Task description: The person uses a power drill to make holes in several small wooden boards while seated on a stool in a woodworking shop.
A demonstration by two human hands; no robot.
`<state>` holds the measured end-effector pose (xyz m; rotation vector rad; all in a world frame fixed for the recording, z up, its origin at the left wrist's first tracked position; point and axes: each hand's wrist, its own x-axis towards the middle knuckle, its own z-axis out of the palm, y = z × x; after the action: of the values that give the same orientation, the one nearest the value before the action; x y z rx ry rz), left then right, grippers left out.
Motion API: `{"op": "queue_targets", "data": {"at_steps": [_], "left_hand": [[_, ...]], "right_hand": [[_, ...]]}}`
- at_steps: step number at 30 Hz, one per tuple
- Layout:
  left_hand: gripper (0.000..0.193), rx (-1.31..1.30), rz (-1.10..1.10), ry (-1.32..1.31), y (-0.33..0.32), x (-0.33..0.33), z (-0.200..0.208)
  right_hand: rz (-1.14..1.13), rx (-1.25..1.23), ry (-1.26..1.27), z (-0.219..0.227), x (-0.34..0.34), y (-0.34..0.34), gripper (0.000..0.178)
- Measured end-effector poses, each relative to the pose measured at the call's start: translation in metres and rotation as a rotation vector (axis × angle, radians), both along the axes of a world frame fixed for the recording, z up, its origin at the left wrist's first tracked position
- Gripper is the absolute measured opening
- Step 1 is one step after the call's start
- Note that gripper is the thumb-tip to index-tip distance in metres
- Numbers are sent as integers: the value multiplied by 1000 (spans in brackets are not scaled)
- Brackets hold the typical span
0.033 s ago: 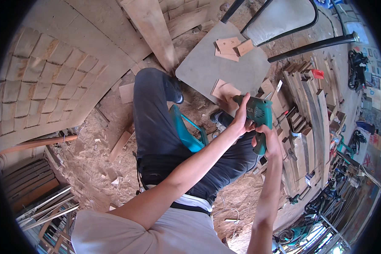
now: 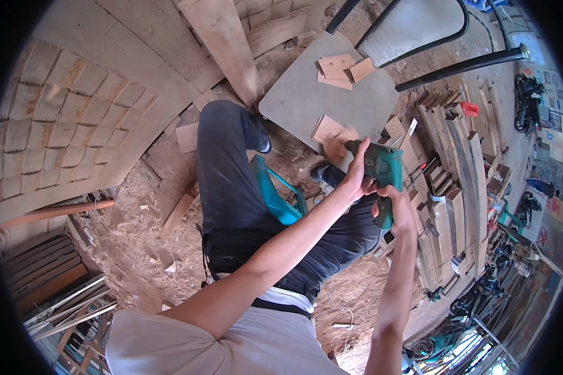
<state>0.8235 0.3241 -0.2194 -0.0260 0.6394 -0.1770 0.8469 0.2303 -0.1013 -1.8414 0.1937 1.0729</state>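
Head view: you are holding a green drill [image 2: 381,164] with both hands, and its chuck [image 2: 350,147] is pointing toward a wood piece [image 2: 326,131] lying at the near edge of the grey seat [image 2: 294,103]. Neither hand is steadying that piece, and no clamp is showing, so it could be spinning or skidding off the edge if the bit catches. The bit itself is too blurred to make out, so you cannot tell from here whether it is touching the wood. Should it be breaking through, it could be scoring the seat, or running past the edge near your shoe [image 2: 322,172], which is sitting just below. Your left fingers are also lying close behind the chuck; a slip forward could be bringing them against it, if it is turning.

As for where the drill is lying: it is sitting between your hands, to the right of the wood piece, with its handle hanging toward you. Your right hand [image 2: 394,205] is grasping that handle, the fingers wrapping round it. Your left hand [image 2: 355,178] is bracing the front of the body, its fingers closing on the near side. More wood pieces [image 2: 336,65] are lying farther back on the seat.
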Motion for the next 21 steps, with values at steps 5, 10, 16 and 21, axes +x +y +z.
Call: {"op": "queue_targets", "data": {"at_steps": [5,10,16,21], "left_hand": [[62,47,-28,-4,0,4,-5],[61,38,-21,47,2,5,-5],[62,62,-28,17,2,4,-10],[74,113,-71,10,2,5,-15]], "right_hand": [[-19,29,-14,2,-1,0,28],[-35,4,-25,-3,-2,2,25],[-27,37,-3,-2,-1,4,26],[-33,64,4,-4,0,4,26]]}}
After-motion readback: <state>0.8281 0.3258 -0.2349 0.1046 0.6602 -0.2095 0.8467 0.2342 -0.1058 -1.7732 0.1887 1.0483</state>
